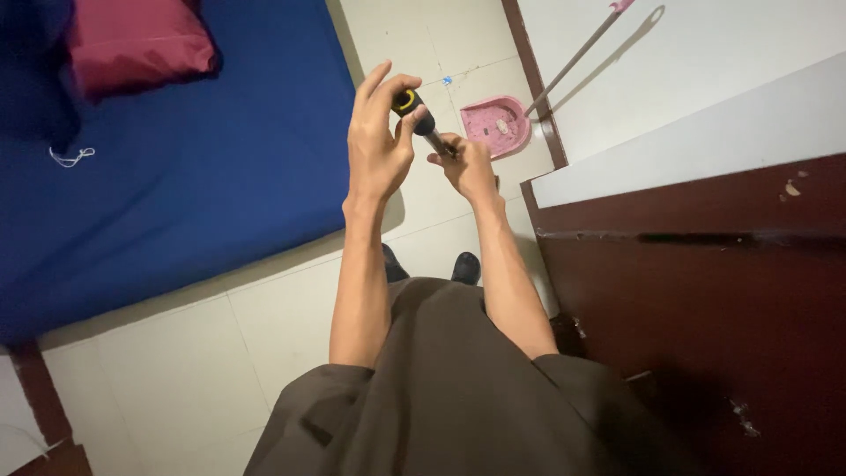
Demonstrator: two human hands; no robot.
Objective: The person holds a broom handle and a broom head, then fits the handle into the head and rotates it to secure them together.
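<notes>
Clearly holding a screwdriver point(421, 119) out in the air over the tiled floor point(264, 326), between the blue mattress point(176, 159) edge and the dark cabinet point(705, 308) corner. Left hand point(381, 145) wrapping closed around the black-and-yellow handle, the upper, farther end. Right hand point(467, 167) pinching shut on the metal shaft, just below and right of the handle. Long axis slanting from the handle down and right toward the tip, hidden inside the right fingers. Both hands nearly touching, the right nearer the tip.

Black plastic screwdriver handle point(408, 101), matt blue cloth mattress point(194, 167), glossy dark wooden cabinet point(705, 300).
</notes>
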